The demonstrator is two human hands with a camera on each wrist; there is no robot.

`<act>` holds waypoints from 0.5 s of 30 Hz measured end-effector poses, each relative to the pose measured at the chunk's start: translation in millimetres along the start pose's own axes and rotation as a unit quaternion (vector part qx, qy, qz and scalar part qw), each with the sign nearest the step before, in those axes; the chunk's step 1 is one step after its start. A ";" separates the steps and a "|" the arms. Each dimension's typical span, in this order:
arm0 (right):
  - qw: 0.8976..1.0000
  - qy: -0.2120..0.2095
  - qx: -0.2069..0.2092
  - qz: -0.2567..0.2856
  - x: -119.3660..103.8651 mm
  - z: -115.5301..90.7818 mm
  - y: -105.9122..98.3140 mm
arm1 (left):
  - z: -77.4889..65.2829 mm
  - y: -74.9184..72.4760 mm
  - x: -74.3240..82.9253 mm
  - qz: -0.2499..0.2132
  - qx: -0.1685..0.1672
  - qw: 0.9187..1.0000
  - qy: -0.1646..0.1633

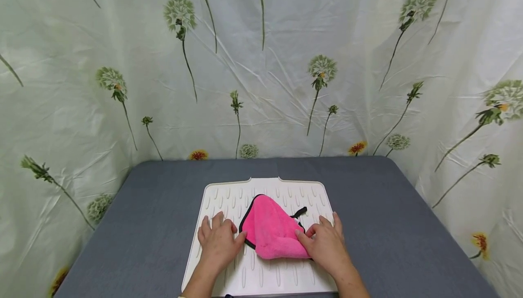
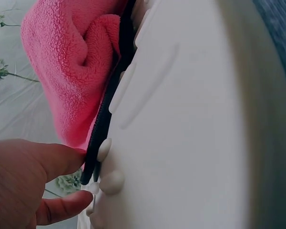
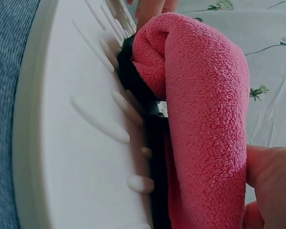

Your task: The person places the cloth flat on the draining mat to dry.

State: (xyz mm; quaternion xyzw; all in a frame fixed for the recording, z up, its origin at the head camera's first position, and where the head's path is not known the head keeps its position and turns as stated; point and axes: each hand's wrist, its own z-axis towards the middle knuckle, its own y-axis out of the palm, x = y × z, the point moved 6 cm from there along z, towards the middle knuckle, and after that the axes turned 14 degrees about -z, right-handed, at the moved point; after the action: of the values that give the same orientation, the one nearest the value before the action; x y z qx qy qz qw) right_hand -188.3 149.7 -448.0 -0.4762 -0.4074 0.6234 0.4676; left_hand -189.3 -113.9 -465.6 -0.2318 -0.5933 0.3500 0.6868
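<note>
A pink plush cloth [image 1: 273, 230] with black trim lies folded and bunched on a white ribbed mat [image 1: 261, 277]. My left hand [image 1: 220, 241] is at the cloth's left edge, its thumb touching the black trim [image 2: 101, 131]. In the left wrist view, a gap shows between that trim and the finger below it. At the cloth's right side, my right hand [image 1: 327, 246] pinches the edge between thumb and index finger. A folded pink roll [image 3: 205, 114] hides part of that grip in the right wrist view. A black loop [image 1: 300, 212] sticks out at the cloth's upper right.
The mat lies on a grey table [image 1: 388, 225] whose far edge meets a pale curtain [image 1: 269, 125] printed with dandelions. Raised oval ribs [image 3: 100, 121] cover the mat. Beneath the cloth, part of the mat is hidden.
</note>
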 end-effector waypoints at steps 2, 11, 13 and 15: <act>1.000 -0.002 -0.001 0.004 -0.3 0.2 0.5 | 0.0 0.4 0.8 -0.003 0.002 1.000 0.001; 0.996 -0.032 0.057 0.057 -6.4 -1.0 0.0 | -1.2 2.7 4.2 -0.021 0.002 1.000 -0.007; 0.995 -0.033 0.066 0.069 -6.9 -0.9 -1.2 | -1.2 2.9 4.6 -0.020 0.003 1.000 -0.010; 0.994 -0.032 0.072 0.082 -6.9 -0.8 -2.4 | -0.9 3.2 4.6 -0.019 0.003 1.000 -0.013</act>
State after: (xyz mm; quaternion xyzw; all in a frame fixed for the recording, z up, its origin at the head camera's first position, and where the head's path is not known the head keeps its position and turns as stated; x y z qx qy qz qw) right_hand -186.3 143.6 -444.4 -0.4527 -0.3361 0.7023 0.4346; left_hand -188.8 -108.2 -465.1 -0.2133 -0.6054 0.3416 0.6865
